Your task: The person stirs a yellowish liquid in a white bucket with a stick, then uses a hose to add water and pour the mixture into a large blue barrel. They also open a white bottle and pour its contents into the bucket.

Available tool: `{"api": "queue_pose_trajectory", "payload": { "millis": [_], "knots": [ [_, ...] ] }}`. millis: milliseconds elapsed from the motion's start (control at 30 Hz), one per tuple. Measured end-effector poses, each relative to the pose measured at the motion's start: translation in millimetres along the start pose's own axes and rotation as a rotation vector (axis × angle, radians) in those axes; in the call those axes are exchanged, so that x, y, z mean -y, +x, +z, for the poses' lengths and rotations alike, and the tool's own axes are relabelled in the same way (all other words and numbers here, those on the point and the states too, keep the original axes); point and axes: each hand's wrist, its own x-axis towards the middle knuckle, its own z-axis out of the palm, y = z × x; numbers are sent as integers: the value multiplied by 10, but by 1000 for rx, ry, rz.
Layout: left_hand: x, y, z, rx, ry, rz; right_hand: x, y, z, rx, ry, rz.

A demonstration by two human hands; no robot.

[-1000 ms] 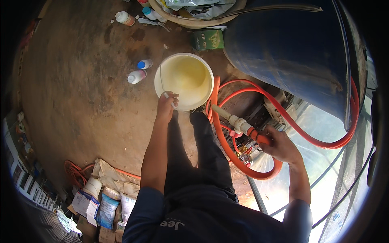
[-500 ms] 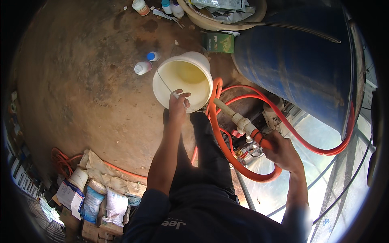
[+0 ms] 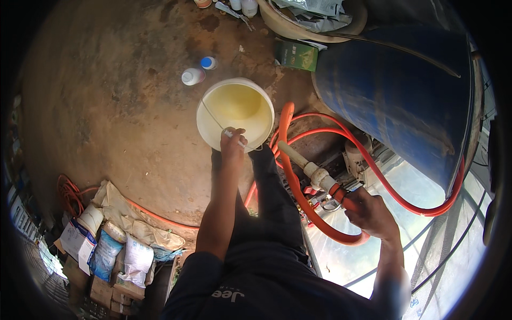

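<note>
The left hand grips the handle of a white bucket; at its 4 o'clock, the right hand clasps an orange hose.

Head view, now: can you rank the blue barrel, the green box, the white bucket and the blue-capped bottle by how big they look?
Largest to smallest, as they look:
1. Blue barrel
2. White bucket
3. Green box
4. Blue-capped bottle

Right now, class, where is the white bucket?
In the head view, the white bucket is left of centre, its handle in the left hand, left of the thick orange hose.
</note>
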Motion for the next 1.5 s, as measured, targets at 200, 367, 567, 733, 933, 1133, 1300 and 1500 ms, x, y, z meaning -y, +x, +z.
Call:
{"api": "queue_pose_trajectory", "payload": {
  "millis": [200, 367, 567, 733, 933, 1133, 1300, 1500],
  "knots": [
    [-3, -161, -565, -166, 15, 57, 170, 251, 363, -6, 49, -112],
    [-63, -113, -1300, -644, 389, -150, 362, 599, 720, -4, 71, -84],
    [374, -804, -886, -278, 704, 81, 570, 727, 995, -55, 67, -45],
    [444, -1075, 140, 142, -47, -218, 805, 714, 1037, -92, 31, 22],
    [234, -1221, 168, 65, 46, -171, 930, 770, 1143, -86, 21, -5],
    [261, -1235, 233, -113, 130, -96, 1010, 838, 1332, -111, -10, 8],
    [233, -1142, 289, -353, 110, -256, 1038, 852, 1479, -98, 13, -12],
    [140, -1011, 160, -370, -69, -578, 971, 957, 1582, -41, 15, -19]
  ]
}}
